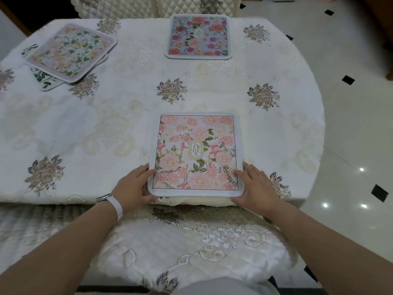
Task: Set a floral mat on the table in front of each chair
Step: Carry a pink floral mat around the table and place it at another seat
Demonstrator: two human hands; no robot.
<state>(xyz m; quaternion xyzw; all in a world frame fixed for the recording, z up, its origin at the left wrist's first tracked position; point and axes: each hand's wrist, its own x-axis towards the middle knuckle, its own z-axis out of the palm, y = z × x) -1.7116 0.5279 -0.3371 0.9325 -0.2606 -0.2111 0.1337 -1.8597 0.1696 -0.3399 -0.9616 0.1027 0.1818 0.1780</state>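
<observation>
Pink peonies all over this one, with a little gold oval badge reading GARDEN in the middle and a pale border with rounded corners. The pink floral mat (196, 155) lies flat on the desk (85, 128), at the near edge right above a chair seat (191, 248).

My guess is it's light, thin and a bit floppy, so hold it at two opposite edges or it'll sag. That's about what's happening: left hand (133, 184) has its grip closed around the near-left corner, thumb under the edge. Right hand (253, 186) rests flat on the near-right corner, fingers spread, not clamped.

Blue floral mat (198, 37) sits at the far side by another chair. Two more mats (70, 53) are stacked far left.
</observation>
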